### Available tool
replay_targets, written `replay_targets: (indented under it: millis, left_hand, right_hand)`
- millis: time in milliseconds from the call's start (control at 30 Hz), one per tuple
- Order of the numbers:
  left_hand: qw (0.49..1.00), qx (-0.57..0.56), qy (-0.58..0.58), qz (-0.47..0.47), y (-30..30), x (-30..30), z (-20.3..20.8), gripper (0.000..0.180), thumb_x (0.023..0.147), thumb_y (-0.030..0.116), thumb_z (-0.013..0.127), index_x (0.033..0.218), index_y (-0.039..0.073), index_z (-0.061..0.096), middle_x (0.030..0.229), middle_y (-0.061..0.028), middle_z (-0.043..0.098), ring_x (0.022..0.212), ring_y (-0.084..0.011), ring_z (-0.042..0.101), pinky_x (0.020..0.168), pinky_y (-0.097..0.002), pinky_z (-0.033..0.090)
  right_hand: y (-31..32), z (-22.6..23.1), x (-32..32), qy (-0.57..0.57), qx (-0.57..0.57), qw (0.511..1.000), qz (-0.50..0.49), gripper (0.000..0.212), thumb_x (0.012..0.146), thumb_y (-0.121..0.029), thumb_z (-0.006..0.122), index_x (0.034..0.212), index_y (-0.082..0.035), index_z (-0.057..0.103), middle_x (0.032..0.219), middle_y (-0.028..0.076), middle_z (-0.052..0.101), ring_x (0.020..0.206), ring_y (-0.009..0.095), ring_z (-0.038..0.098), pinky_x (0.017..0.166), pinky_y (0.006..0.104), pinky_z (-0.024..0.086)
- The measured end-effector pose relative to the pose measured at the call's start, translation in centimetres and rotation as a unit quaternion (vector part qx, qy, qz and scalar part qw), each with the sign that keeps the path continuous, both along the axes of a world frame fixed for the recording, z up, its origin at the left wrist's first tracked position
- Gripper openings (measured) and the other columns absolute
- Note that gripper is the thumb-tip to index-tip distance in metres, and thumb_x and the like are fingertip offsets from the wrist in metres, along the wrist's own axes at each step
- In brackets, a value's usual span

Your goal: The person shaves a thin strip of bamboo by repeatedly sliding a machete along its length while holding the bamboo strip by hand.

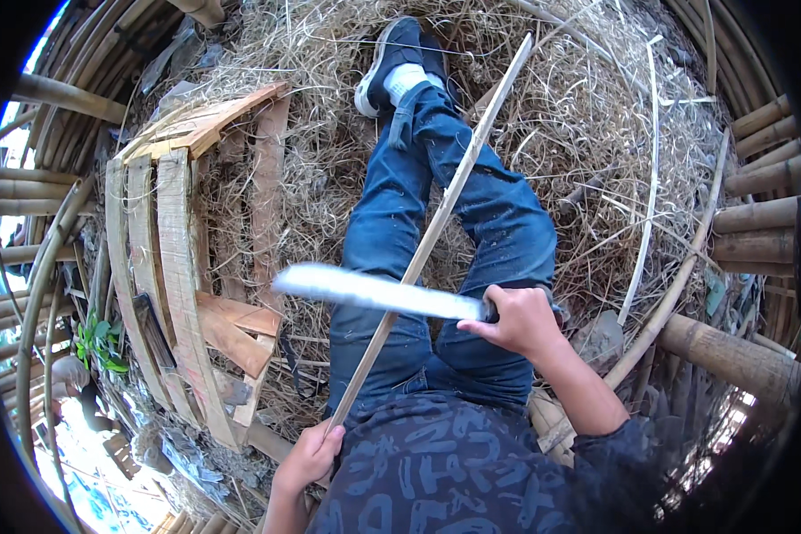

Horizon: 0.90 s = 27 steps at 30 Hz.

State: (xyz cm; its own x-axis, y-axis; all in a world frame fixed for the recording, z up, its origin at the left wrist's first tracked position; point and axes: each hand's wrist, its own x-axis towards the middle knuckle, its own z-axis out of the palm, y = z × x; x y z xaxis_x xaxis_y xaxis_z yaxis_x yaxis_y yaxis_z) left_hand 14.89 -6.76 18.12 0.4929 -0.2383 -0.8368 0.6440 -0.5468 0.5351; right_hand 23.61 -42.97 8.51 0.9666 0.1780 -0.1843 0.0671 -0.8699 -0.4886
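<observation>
In my right hand [521,322] is the dark handle of a large knife [374,292], its fingers wrapped round it. The broad, bright blade points left over my thighs and is smeared by motion. A long, pale bamboo strip [458,182] slants from my waist up and away past my right knee, its far end near my shoes. My left hand [311,456] pinches the strip's near end beside my left hip. The blade crosses over the strip at about my thighs; whether it touches the strip I cannot tell.
Curly shavings [587,116] cover the ground around my outstretched legs. A slatted wooden crate [176,240] lies to my left, with a dark flat object [154,331] on it. Thick bamboo poles [730,356] stick in from the right. A thin strip [651,178] lies at the right.
</observation>
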Motion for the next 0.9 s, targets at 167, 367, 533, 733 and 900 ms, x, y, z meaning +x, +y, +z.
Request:
replay_targets:
  millis: [167,367,533,733,900]
  left_hand:
    - [0.998,0.030,-0.054,-0.033,0.2,-1.4,0.1,0.026,0.102,0.020,0.045,0.093,-0.003,0.054,0.067,-0.0045,0.049,0.062,-0.0161,0.043,0.061,-0.0337,0.042]
    - [0.999,0.001,-0.032,-0.005,0.5,-2.6,-0.4,0.029,0.103,0.023,0.045,0.089,-0.001,0.053,0.067,-0.0023,0.048,0.063,-0.0128,0.043,0.060,-0.0302,0.041]
    - [0.998,-0.004,0.048,0.027,1.4,-2.8,-0.6,0.029,0.103,0.023,0.045,0.089,0.000,0.054,0.071,0.0003,0.049,0.067,-0.0108,0.044,0.063,-0.0285,0.041]
    - [1.000,-0.014,-0.028,0.000,1.0,-3.9,0.2,0.029,0.103,0.024,0.045,0.101,-0.003,0.056,0.080,-0.0004,0.052,0.079,-0.0092,0.045,0.073,-0.0291,0.043]
    - [1.000,0.005,-0.010,-0.018,0.7,-3.2,0.5,0.029,0.103,0.024,0.044,0.097,-0.002,0.056,0.076,-0.0009,0.050,0.076,-0.0089,0.044,0.069,-0.0289,0.042]
  right_hand:
    - [-2.0,-0.6,1.0,-0.034,-0.053,0.998,-0.013,0.073,0.067,-0.079,0.064,0.060,-0.007,0.057,0.052,0.012,0.058,0.050,0.030,0.063,0.049,0.0399,0.049]
    - [-5.3,0.0,4.1,-0.003,-0.140,0.978,-0.151,0.077,0.073,-0.080,0.057,0.073,-0.004,0.069,0.059,0.016,0.064,0.059,0.031,0.068,0.056,0.0417,0.054]
    - [-1.2,0.6,0.1,-0.004,-0.044,0.998,-0.049,0.070,0.074,-0.076,0.061,0.066,-0.006,0.063,0.054,0.014,0.060,0.054,0.032,0.065,0.054,0.0416,0.051]
    - [-4.3,0.2,3.3,-0.012,-0.114,0.984,-0.133,0.075,0.070,-0.079,0.061,0.068,-0.005,0.065,0.058,0.015,0.062,0.058,0.030,0.067,0.057,0.0425,0.053]
    - [-5.1,1.8,4.8,-0.041,-0.165,0.976,-0.134,0.071,0.077,-0.074,0.059,0.069,-0.003,0.067,0.061,0.017,0.064,0.061,0.031,0.068,0.059,0.0420,0.055]
